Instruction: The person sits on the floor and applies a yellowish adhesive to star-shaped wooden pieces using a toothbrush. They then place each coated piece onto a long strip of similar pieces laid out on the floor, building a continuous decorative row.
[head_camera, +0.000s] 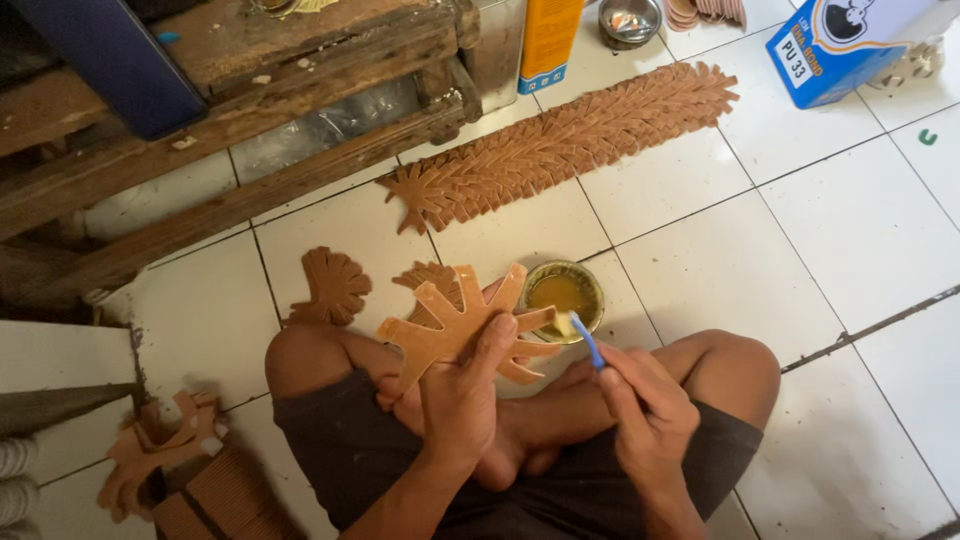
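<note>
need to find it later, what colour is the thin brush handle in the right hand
Blue thin brush handle, in the head view.

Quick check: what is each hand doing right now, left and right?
Left hand: closed on the brown star-shaped cutout.
Right hand: closed on the blue brush at the glue tin.

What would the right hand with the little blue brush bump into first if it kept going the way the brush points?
Most likely the flat brown leather cutout held in the left hand. The right hand aims the blue brush up-left; its tip sits by the cutout's prong, beside the small round glue tin.
</note>
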